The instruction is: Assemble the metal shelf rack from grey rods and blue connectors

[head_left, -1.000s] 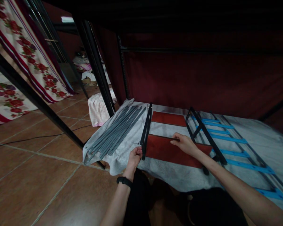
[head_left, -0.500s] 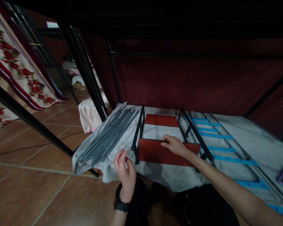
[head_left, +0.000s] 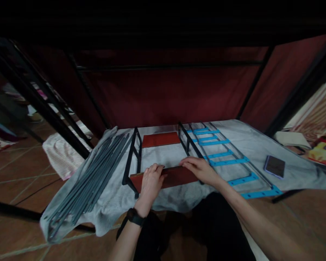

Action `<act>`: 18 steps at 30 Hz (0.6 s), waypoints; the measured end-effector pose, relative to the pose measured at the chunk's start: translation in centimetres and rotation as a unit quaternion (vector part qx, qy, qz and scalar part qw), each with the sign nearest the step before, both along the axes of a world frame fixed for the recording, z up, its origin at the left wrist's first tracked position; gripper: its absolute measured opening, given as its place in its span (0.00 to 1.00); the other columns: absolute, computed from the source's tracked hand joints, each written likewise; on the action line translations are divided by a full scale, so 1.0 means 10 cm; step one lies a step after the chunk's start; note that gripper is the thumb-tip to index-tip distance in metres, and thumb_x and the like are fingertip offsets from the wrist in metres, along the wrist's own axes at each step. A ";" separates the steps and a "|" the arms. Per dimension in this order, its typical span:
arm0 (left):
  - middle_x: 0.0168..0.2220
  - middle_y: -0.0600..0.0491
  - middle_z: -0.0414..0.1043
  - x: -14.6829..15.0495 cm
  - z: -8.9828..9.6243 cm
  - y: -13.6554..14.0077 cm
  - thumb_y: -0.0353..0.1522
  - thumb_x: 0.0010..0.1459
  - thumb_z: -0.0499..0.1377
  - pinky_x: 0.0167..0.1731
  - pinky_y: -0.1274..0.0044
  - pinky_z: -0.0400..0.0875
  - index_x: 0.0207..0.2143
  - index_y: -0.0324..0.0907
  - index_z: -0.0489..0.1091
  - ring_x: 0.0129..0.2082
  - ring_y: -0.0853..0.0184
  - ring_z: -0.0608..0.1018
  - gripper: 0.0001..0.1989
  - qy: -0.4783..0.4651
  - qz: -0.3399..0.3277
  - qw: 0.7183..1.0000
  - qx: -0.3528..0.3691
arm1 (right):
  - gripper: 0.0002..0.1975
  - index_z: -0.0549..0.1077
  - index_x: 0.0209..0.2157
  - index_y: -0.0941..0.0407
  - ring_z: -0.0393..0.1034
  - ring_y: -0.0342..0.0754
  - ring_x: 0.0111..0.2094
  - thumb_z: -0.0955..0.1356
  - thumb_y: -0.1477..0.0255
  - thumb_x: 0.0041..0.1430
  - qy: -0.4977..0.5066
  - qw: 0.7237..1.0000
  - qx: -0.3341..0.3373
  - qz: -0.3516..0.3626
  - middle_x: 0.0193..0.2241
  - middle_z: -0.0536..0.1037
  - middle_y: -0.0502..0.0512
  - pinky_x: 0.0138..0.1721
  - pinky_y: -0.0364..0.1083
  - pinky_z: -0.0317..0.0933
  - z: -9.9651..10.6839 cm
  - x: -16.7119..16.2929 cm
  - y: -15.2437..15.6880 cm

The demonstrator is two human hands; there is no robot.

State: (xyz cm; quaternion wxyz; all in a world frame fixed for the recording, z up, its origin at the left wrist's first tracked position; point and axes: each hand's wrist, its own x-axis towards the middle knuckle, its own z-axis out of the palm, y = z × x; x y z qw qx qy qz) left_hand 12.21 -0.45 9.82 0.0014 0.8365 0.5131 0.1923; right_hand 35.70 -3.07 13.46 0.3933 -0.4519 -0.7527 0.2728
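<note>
Red-brown panel (head_left: 179,177): long axis crosswise, one end toward the grey rods (head_left: 95,177), the other away. Flat, rectangular, dark-edged. Position: right of the rods. Right hand (head_left: 199,170): grip closed on panel's far edge, farther from rods. Left hand (head_left: 152,179): over panel, nearer rods; grip's closure cannot be determined.
</note>
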 end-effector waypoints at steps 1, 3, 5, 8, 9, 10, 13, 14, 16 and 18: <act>0.41 0.48 0.73 0.00 0.00 0.01 0.33 0.60 0.56 0.44 0.70 0.63 0.48 0.43 0.70 0.42 0.60 0.74 0.14 0.009 -0.004 1.000 0.002 | 0.13 0.74 0.41 0.53 0.73 0.47 0.39 0.61 0.64 0.64 0.049 0.997 -0.021 -0.057 0.39 0.78 0.55 0.44 0.47 0.66 -0.07 0.21 -0.12; 0.40 0.48 0.74 0.01 0.02 0.03 0.33 0.60 0.56 0.43 0.69 0.64 0.46 0.43 0.71 0.42 0.59 0.75 0.12 0.026 -0.012 1.000 0.002 | 0.16 0.73 0.42 0.54 0.74 0.48 0.36 0.59 0.62 0.64 0.132 0.973 -0.051 -0.185 0.37 0.79 0.58 0.41 0.49 0.68 -0.35 0.60 -0.29; 0.40 0.48 0.75 0.04 0.03 0.07 0.33 0.60 0.56 0.44 0.69 0.64 0.43 0.42 0.71 0.42 0.58 0.76 0.10 0.039 -0.017 0.999 -0.011 | 0.16 0.74 0.40 0.55 0.73 0.49 0.34 0.59 0.63 0.62 0.139 0.949 -0.089 -0.270 0.34 0.79 0.59 0.39 0.50 0.69 -0.75 0.89 -0.35; 0.41 0.48 0.76 0.14 0.06 0.12 0.34 0.60 0.57 0.43 0.69 0.65 0.43 0.43 0.71 0.41 0.57 0.77 0.09 0.046 -0.027 0.998 -0.041 | 0.12 0.74 0.37 0.54 0.74 0.52 0.36 0.61 0.70 0.56 0.047 0.955 -0.123 -0.265 0.34 0.80 0.57 0.40 0.55 0.69 -1.32 1.00 -0.31; 0.43 0.48 0.76 0.19 0.06 0.13 0.34 0.59 0.57 0.42 0.70 0.66 0.45 0.44 0.70 0.40 0.57 0.77 0.11 0.042 -0.030 0.998 -0.047 | 0.11 0.74 0.35 0.54 0.74 0.53 0.39 0.61 0.72 0.55 0.041 0.956 -0.121 -0.265 0.34 0.80 0.56 0.44 0.56 0.68 -1.46 0.97 -0.28; 0.44 0.49 0.76 0.25 0.07 0.13 0.34 0.59 0.57 0.42 0.71 0.66 0.48 0.45 0.69 0.40 0.58 0.77 0.13 0.036 -0.034 0.997 -0.051 | 0.11 0.75 0.34 0.53 0.73 0.53 0.40 0.61 0.74 0.55 0.030 0.958 -0.119 -0.259 0.35 0.80 0.56 0.46 0.56 0.67 -1.56 0.92 -0.24; 0.47 0.48 0.74 0.44 0.11 0.13 0.31 0.58 0.58 0.42 0.73 0.67 0.60 0.48 0.58 0.42 0.59 0.78 0.28 0.023 -0.062 0.997 -0.051 | 0.14 0.75 0.36 0.53 0.73 0.52 0.42 0.60 0.78 0.55 -0.034 0.959 -0.109 -0.259 0.38 0.79 0.58 0.49 0.53 0.65 -1.69 0.73 -0.16; 0.46 0.47 0.74 0.51 0.12 0.13 0.30 0.57 0.58 0.42 0.73 0.67 0.63 0.49 0.54 0.43 0.59 0.77 0.32 0.025 -0.079 0.995 -0.053 | 0.15 0.75 0.38 0.54 0.73 0.52 0.42 0.59 0.79 0.56 -0.059 0.958 -0.105 -0.260 0.39 0.79 0.59 0.49 0.52 0.65 -1.70 0.68 -0.14; 0.44 0.48 0.74 0.66 0.15 0.13 0.27 0.56 0.58 0.42 0.74 0.67 0.66 0.50 0.47 0.42 0.60 0.78 0.39 0.035 -0.121 0.990 -0.061 | 0.17 0.74 0.40 0.55 0.73 0.51 0.43 0.59 0.81 0.56 -0.090 0.955 -0.101 -0.264 0.40 0.78 0.60 0.49 0.49 0.64 -1.69 0.63 -0.12; 0.44 0.48 0.74 0.79 0.17 0.15 0.26 0.56 0.57 0.42 0.75 0.66 0.67 0.52 0.43 0.41 0.61 0.78 0.40 0.048 -0.160 0.984 -0.069 | 0.18 0.74 0.42 0.56 0.73 0.50 0.43 0.58 0.82 0.56 -0.099 0.955 -0.100 -0.259 0.40 0.78 0.60 0.48 0.48 0.64 -1.69 0.62 -0.11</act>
